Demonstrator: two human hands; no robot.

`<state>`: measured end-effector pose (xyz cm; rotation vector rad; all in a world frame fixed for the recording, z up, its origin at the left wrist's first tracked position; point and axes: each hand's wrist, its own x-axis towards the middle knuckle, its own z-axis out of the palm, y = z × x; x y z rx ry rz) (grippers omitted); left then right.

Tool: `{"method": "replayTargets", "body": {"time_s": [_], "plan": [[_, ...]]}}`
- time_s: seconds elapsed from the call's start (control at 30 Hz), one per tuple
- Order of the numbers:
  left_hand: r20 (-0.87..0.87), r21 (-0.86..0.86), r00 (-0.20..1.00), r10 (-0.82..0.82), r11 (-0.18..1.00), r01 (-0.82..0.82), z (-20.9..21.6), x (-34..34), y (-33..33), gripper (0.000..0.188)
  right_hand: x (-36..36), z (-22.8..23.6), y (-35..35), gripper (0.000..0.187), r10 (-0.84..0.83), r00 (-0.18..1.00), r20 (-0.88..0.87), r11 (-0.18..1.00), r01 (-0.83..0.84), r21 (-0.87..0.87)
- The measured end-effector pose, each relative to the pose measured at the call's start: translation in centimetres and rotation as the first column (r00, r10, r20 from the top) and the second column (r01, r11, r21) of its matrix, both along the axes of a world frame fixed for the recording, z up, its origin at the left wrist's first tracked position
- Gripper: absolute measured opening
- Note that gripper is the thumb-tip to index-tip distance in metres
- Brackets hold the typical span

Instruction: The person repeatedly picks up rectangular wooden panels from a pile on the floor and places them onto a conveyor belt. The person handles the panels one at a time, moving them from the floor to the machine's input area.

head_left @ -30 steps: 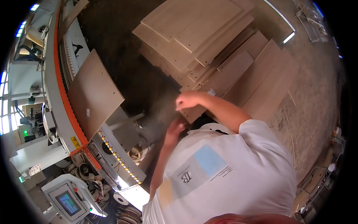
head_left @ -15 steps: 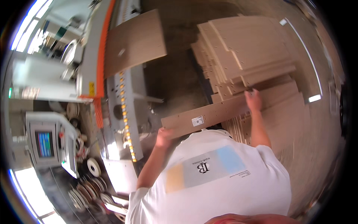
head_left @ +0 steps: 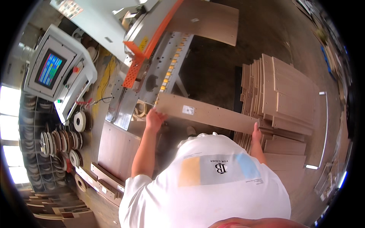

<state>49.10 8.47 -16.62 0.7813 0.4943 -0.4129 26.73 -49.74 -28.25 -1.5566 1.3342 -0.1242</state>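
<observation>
A long narrow brown wood-grain board (head_left: 218, 116) with a white label near its left end is held across in front of my body. My left hand (head_left: 154, 120) grips its left end, beside the machine's roller track. At the opposite end, my right hand (head_left: 256, 135) is closed on the board with the thumb upward, close to the stacked panels. The board slants slightly, its left end farther from me. Small drilled holes show along its face.
A machine with an orange guard (head_left: 134, 72) and yellow-roller track (head_left: 170, 68) carries a large panel (head_left: 207, 21). Left of it stand a control console (head_left: 57, 64) and edge-band rolls (head_left: 61, 142). Stacked panels (head_left: 292, 95) lie right; another panel (head_left: 118, 146) lies by my left arm.
My view has turned left, so the machine and console sit nearer the middle. The board's left end has swung outward to the machine's track, still in both hands.
</observation>
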Motion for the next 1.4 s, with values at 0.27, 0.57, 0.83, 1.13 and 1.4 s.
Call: {"method": "replayTargets", "body": {"time_s": [0.27, 0.57, 0.83, 1.13, 1.4], "plan": [[0.28, 0.341, 0.939, 0.201, 0.893, -0.292, -5.4, 6.7, 6.3, 0.012, 8.2, 1.3, 11.2, 0.058, 0.12, 0.992, 0.04, 0.972, -0.125, 0.198], [0.32, 0.738, 0.938, 0.131, 0.587, -0.334, -6.0, 8.1, 2.9, 0.088, 12.8, 8.9, 16.3, 0.036, 0.684, 0.729, 0.03, 0.707, -0.672, 0.22], [0.284, 0.495, 0.889, 0.359, 0.74, -0.457, -4.5, 9.1, 1.5, 0.083, 15.1, 7.4, 14.6, 0.042, 0.835, 0.55, 0.016, 0.52, -0.799, 0.3], [0.283, 0.461, 0.888, 0.363, 0.76, -0.457, -5.0, 12.7, 0.2, 0.08, 18.6, 8.1, 13.8, 0.033, 0.742, 0.66, 0.116, 0.602, -0.733, 0.317], [0.329, 0.368, 0.866, 0.377, 0.793, -0.485, -7.0, 19.6, -3.3, 0.087, 24.0, 7.0, 10.6, 0.032, 0.673, 0.717, 0.181, 0.686, -0.696, 0.21]]}}
